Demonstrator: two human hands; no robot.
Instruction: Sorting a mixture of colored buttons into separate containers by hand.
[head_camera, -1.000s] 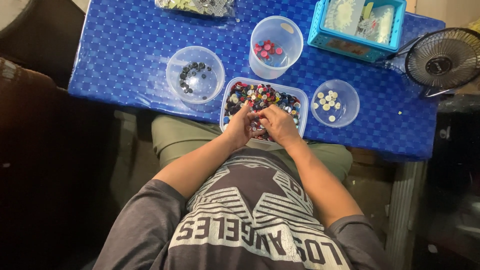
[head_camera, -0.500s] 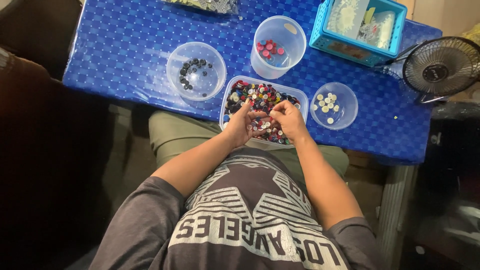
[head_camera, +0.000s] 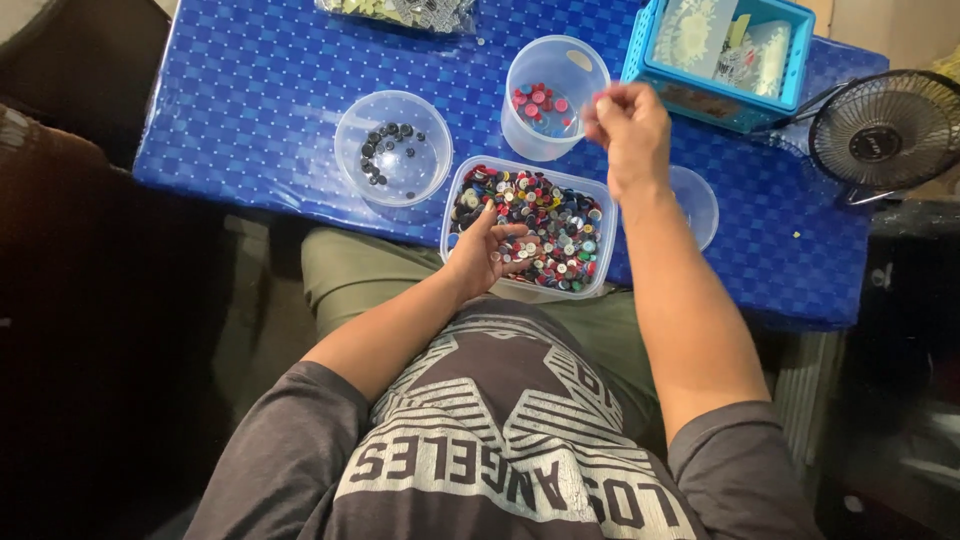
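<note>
Seen from above: the left hand (head_camera: 487, 252) rests with loosely curled, empty fingers in a clear tray of mixed buttons (head_camera: 545, 215) at the blue table's (head_camera: 250, 90) near edge. The right hand (head_camera: 630, 130) is lifted, fingertips pinched together beside the tall cup of red buttons (head_camera: 548, 100); whether it holds a button cannot be told.

Bright even light on tablecloth (head_camera: 250, 100), glossy sheen, dark surroundings, slight motion blur
</note>
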